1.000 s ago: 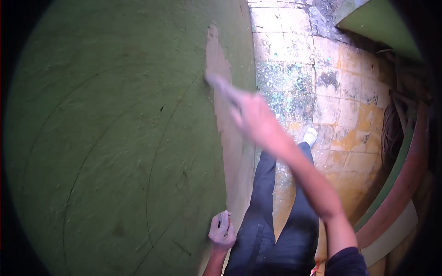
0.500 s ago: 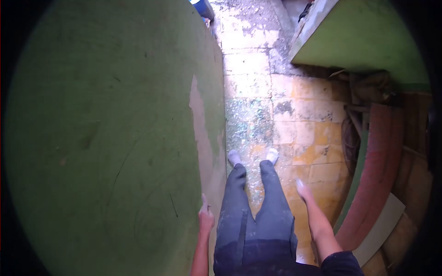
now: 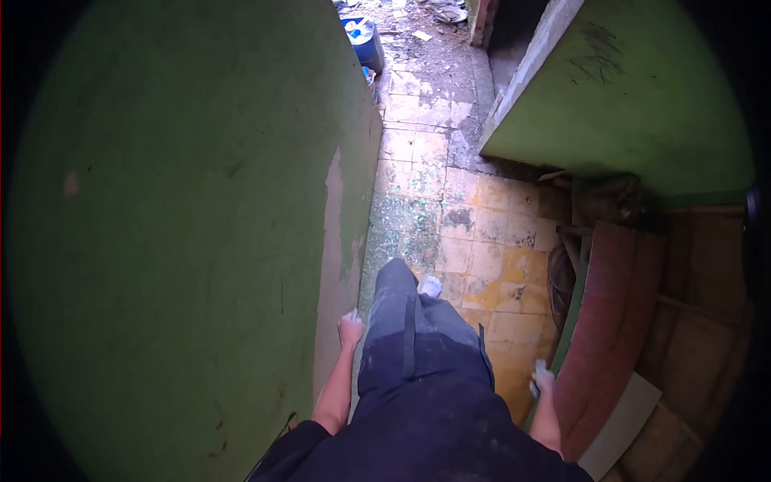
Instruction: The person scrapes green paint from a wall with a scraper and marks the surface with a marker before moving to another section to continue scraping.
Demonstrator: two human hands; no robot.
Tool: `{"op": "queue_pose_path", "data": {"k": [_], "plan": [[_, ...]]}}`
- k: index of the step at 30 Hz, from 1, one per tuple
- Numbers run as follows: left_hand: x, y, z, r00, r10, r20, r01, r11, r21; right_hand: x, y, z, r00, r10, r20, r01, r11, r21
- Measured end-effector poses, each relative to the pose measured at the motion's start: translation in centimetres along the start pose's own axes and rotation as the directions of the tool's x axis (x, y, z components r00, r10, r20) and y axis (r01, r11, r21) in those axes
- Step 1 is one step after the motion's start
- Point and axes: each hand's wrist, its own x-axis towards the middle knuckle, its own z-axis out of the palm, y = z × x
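My left hand (image 3: 350,329) is down beside my thigh, near the green wall (image 3: 201,241) and its bare, scraped strip (image 3: 331,249). Its fingers look curled, with a whitish tip, and whatever may be inside is hidden. On the other side, my right hand (image 3: 544,379) hangs low over the floor, near the red curved panel (image 3: 614,321). The fingers are closed and pale with dust; a small greyish shape shows at them, too blurred to name. My dusty dark trousers (image 3: 434,325) show below, one knee raised.
Worn yellow tiles (image 3: 514,325) run ahead, with green flakes (image 3: 405,225) along the wall's foot. A blue bucket (image 3: 365,48) stands past the wall's end. At right are another green wall (image 3: 634,104), a pale board (image 3: 626,426) and dark clutter (image 3: 606,199).
My view has shifted forward along the passage, bringing the blue bucket more into sight. One knee has come up. My right hand has moved lower, and my left hand's fingers are more curled.
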Motion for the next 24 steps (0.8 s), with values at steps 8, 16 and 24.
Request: {"op": "queue_pose_path", "data": {"k": [8, 16, 24], "plan": [[5.2, 9.5, 0.1, 0.991, 0.059, -0.121, -0.082, 0.977, -0.196, -8.5, -46.2, 2.8, 0.351, -0.896, 0.273, 0.936, 0.334, -0.108], [5.7, 24.7, -6.0, 0.989, 0.126, 0.082, 0.045, 0.274, -0.961, -25.7, -65.1, 1.1, -0.177, -0.862, 0.474, 0.955, -0.266, -0.128], [6.7, 30.2, -7.1, 0.999, 0.047, 0.000, 0.015, -0.333, -0.943, -33.8, -67.4, 4.7, -0.348, -0.618, 0.705, 0.882, -0.471, 0.021]]}}
